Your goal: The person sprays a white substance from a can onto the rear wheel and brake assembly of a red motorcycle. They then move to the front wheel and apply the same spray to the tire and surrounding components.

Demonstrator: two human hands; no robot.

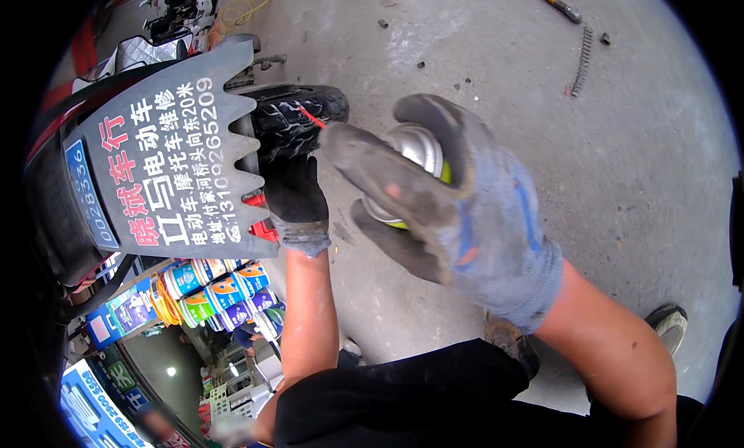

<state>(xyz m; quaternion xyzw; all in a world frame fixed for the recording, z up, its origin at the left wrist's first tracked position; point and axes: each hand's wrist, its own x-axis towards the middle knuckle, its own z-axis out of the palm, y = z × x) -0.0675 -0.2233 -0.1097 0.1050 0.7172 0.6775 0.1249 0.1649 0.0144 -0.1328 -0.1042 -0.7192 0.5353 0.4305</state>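
My right hand [473, 208], in a grey work glove with dark coating, is wrapped round a spray can [422, 147] with a silver domed top and a yellow-green band. Its thin red straw [311, 117] points left at the black tyre [298, 118] of a two-wheeler, without touching it. My left hand [296, 200], gloved alike, grips the tyre's near edge; some of its fingers are hidden. Beside that hand hangs a grey mud flap [178, 149] with a toothed edge and printed lettering, covering much of the wheel.
A blue plate [89, 192] is fixed to the flap. Stacked colourful tubs [225, 293] stand by a shopfront at lower left. On the concrete floor lie a coil spring [583, 60], a yellow-handled tool [554, 2] and small dark bits. My shoes [511, 343] are at lower right.
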